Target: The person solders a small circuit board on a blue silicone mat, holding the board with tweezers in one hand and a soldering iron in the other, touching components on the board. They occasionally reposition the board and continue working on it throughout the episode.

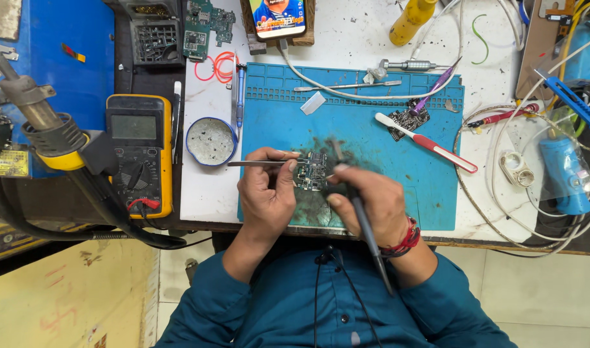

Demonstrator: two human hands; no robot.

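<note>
While the left hand (267, 193) pinches a pair of slim metal tweezers (263, 163) shut-fingered, their tips reach onto a small dark rectangular circuit board (312, 171) studded with tiny components. That board lies near the front edge of a blue silicone work mat (372, 138), on a sooty, smudged patch between the two hands. The right hand (366, 203) is closed around a dark pen-shaped soldering iron (359, 212), whose tip sits just beside the board's right edge.

A yellow-cased multimeter with a grey screen (140, 151) lies left of the mat, with a round blue tin (210, 141) between them. A second small circuit board (408, 119) rests near a red-and-white toothbrush (430, 144). A yellow bottle (411, 20) is cut off at the top edge, as is a lit phone (279, 18). Where exactly the tweezer tips meet the board is too small to make out.
</note>
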